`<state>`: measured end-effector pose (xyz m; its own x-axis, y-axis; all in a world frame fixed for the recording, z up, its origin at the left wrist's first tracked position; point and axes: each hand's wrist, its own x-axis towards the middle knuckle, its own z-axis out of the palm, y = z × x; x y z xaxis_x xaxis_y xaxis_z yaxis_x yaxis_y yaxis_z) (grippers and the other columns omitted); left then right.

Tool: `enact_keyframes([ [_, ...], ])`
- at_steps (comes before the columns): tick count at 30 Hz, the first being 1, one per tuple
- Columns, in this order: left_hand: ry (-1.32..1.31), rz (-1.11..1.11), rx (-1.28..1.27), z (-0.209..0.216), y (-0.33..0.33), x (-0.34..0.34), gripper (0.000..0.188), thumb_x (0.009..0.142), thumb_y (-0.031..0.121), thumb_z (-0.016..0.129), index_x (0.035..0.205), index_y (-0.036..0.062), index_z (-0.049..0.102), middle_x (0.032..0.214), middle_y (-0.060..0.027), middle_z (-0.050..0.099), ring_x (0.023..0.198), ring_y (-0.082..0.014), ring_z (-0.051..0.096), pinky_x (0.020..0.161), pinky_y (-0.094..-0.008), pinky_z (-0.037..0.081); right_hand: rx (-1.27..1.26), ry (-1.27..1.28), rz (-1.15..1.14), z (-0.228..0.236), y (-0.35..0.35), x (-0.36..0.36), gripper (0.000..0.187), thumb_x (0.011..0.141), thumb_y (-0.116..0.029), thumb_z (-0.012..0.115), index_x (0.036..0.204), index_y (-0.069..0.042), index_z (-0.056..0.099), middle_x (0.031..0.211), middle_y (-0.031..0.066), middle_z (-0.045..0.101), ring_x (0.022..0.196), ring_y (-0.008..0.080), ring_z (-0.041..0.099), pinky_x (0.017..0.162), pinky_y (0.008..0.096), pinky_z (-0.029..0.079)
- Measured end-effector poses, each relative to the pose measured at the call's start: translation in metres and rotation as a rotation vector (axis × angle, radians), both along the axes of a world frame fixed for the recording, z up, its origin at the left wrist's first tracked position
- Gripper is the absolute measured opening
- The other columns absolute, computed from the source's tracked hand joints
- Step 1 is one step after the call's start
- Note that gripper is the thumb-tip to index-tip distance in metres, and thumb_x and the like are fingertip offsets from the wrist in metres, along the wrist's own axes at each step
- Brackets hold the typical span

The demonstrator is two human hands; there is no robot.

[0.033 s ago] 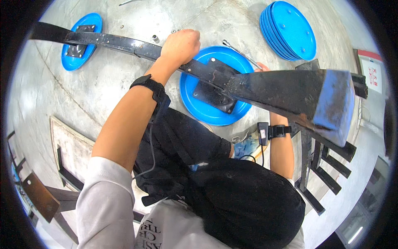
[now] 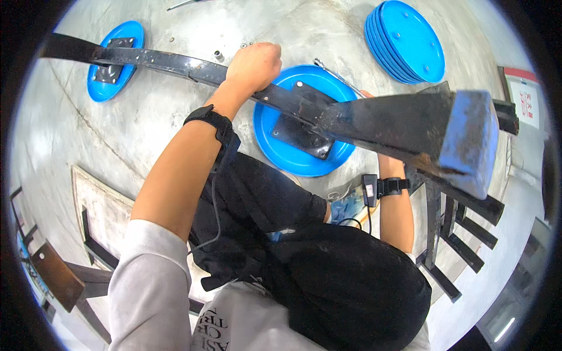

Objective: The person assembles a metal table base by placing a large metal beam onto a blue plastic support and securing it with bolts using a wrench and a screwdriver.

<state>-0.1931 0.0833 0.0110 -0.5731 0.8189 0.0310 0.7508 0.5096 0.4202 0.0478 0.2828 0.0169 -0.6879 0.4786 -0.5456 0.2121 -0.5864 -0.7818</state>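
Observation:
A long black metal beam (image 2: pixel 208 70) crosses in front of me, its end capped in worn blue (image 2: pixel 468 143) rising close on the right. My left hand (image 2: pixel 254 65) is wrapped round the beam's middle. Under the beam lies a round blue seat disc (image 2: pixel 266 146), with a black mounting plate (image 2: pixel 293 137) against it. My right hand (image 2: pixel 367 94) is mostly hidden behind the beam; only fingertips show at the handle of a silver wrench (image 2: pixel 339 77), closed on it. The wrench head rests over the disc's far rim. A second blue disc (image 2: pixel 100 90) sits under the beam's far left part.
A stack of blue discs (image 2: pixel 413 41) stands at the far right. A small metal socket (image 2: pixel 218 55) and a few nuts (image 2: pixel 248 45) lie on the concrete floor (image 2: pixel 146 111). Black metal frames (image 2: pixel 433 228) stand beside my right arm; a board (image 2: pixel 99 199) lies left.
The beam's blue-capped end has shifted slightly left and down in view. My right hand has shifted slightly, with the wrench handle still in it. My left hand keeps its grip.

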Motion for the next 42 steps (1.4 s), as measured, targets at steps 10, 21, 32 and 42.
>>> enact_keyframes([
  [10,0.014,-0.054,0.05,-0.006,0.001,-0.007,0.024,0.08,0.022,0.048,0.087,0.0067,0.065,0.087,-0.0191,0.064,0.081,-0.0369,0.061,0.074,-0.0452,0.049,-0.169,0.203,-0.21,-0.037,-0.032,0.03,0.035,0.091,-0.029,0.05,0.117,-0.006,0.054,0.122,0.0078,0.055,0.111,0.022,0.05,0.099,0.0379,0.038],
  [21,0.047,-0.15,0.548,0.029,-0.067,0.011,0.012,0.082,0.008,0.054,0.087,0.0034,0.064,0.076,-0.0118,0.064,0.069,-0.0219,0.062,0.066,-0.0308,0.048,-0.259,0.166,-0.279,-0.046,-0.034,0.048,0.02,0.091,-0.019,0.048,0.098,-0.003,0.058,0.1,0.0116,0.062,0.088,0.022,0.059,0.079,0.0368,0.046],
  [32,-0.122,0.044,0.263,0.049,-0.148,0.005,0.012,0.083,0.003,0.055,0.09,0.0004,0.063,0.073,-0.0086,0.062,0.069,-0.0124,0.06,0.066,-0.0251,0.046,-0.413,0.343,-0.183,-0.07,-0.031,0.064,0.015,0.091,-0.016,0.048,0.096,-0.003,0.055,0.099,0.0108,0.061,0.084,0.0211,0.058,0.076,0.0343,0.046],
  [42,-0.009,-0.156,0.389,0.049,-0.063,0.005,0.013,0.079,0.002,0.054,0.089,0.002,0.062,0.085,-0.015,0.062,0.079,-0.0311,0.061,0.071,-0.0368,0.047,-0.6,0.379,-0.295,-0.048,-0.019,0.043,0.041,0.091,-0.033,0.048,0.122,-0.006,0.051,0.124,0.0133,0.052,0.113,0.0252,0.048,0.099,0.0402,0.037],
])
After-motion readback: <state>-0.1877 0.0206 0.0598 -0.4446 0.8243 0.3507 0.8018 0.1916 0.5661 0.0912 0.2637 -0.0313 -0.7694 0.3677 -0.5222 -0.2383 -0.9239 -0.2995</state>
